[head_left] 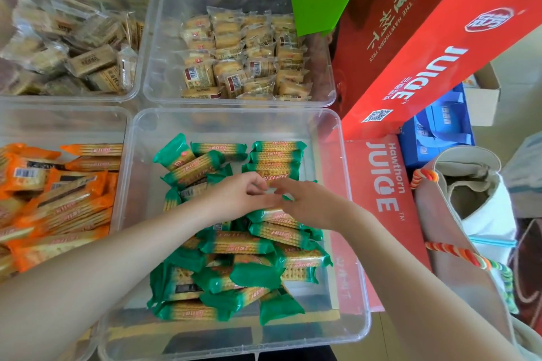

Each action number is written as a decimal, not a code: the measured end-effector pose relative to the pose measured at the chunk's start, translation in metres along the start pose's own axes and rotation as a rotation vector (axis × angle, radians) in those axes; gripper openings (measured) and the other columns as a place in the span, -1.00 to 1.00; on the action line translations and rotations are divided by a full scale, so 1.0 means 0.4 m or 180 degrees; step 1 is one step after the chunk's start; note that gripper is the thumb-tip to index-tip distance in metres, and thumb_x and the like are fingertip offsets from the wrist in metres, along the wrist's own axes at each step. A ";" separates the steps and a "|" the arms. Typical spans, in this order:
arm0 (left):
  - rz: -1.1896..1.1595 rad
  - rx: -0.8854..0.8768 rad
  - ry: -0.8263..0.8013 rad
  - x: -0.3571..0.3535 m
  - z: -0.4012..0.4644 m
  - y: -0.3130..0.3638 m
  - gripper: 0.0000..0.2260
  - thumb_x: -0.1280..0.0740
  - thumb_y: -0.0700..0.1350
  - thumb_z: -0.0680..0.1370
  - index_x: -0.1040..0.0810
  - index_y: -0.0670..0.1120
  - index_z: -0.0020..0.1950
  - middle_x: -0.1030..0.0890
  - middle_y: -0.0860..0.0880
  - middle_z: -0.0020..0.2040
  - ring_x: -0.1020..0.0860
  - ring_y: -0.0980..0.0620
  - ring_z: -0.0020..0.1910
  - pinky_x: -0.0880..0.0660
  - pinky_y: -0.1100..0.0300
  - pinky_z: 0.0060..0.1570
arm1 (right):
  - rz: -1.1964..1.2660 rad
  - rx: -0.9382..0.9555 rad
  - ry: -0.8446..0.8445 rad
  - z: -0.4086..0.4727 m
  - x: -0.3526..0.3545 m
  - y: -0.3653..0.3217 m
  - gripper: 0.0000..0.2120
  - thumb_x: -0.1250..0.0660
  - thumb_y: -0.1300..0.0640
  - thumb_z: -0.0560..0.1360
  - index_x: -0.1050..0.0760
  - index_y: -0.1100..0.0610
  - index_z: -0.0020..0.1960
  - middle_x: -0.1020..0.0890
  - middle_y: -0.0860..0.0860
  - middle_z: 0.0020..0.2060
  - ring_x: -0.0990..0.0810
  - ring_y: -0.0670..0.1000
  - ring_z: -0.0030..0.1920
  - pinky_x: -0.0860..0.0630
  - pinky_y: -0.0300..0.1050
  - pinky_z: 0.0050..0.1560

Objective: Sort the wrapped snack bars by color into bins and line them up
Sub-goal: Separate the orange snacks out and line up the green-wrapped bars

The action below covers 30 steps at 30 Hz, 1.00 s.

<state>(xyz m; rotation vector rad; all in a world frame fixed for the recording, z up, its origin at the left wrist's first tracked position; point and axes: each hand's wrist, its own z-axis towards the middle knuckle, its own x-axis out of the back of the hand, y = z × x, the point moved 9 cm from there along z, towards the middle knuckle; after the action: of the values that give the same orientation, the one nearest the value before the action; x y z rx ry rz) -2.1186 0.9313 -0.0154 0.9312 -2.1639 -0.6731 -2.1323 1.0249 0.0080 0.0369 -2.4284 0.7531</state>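
Observation:
Green-wrapped snack bars (pixel 234 243) fill the clear bin (pixel 356 243) in front of me, mostly in a loose heap. A short neat row of green bars (pixel 277 155) lies at the bin's far right. My left hand (pixel 237 195) and my right hand (pixel 308 202) meet over the middle of the bin, fingertips together at one green bar just below that row. Whether either hand grips it is hidden by the fingers. Orange-wrapped bars (pixel 58 199) lie piled in the clear bin on the left.
Two clear bins behind hold yellow-beige snack packs (pixel 243 53) and pale wrapped packs (pixel 73 47). Red juice cartons (pixel 378 190) stand against the green bin's right side. A canvas bag (pixel 469 214) with a striped handle sits further right, beside a blue box (pixel 437 126).

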 end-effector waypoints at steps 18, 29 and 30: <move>0.0614 -0.0210 -0.0496 -0.024 -0.028 -0.009 -0.69 -0.19 0.12 0.57 -0.44 0.09 0.28 -0.45 0.14 0.30 -0.40 0.17 0.27 -0.31 0.26 0.21 | -0.2003 -0.0337 0.1404 -0.038 0.226 -0.043 -0.79 -0.31 0.01 0.51 -0.50 0.05 0.12 -0.54 0.01 0.05 -0.55 0.13 0.07 -0.38 -0.08 -0.18; 0.1833 -0.0830 0.0013 -0.014 -0.036 0.026 -0.64 -0.24 0.03 0.57 -0.39 0.04 0.37 -0.42 0.07 0.37 -0.45 0.05 0.26 -0.41 0.15 0.21 | -0.2036 0.0037 0.1024 0.087 0.071 -0.045 -0.81 -0.28 0.23 0.53 -0.46 0.16 0.14 -0.47 0.08 0.03 -0.57 0.16 0.01 -0.40 -0.05 -0.21; 0.1930 -0.0905 0.0059 -0.013 -0.037 0.031 -0.64 -0.21 0.03 0.58 -0.39 0.03 0.37 -0.44 0.06 0.35 -0.49 0.05 0.20 -0.45 0.17 0.14 | -0.1855 0.0015 0.1018 0.091 0.072 -0.039 -0.80 -0.29 0.23 0.52 -0.46 0.16 0.14 -0.47 0.08 0.04 -0.57 0.17 0.02 -0.44 -0.04 -0.18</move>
<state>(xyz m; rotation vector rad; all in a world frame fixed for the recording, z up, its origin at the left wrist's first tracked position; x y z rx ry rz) -2.1100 0.9401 0.0005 0.1125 -2.1025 -0.6316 -2.1726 0.9967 0.0074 0.5565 -1.9605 0.4526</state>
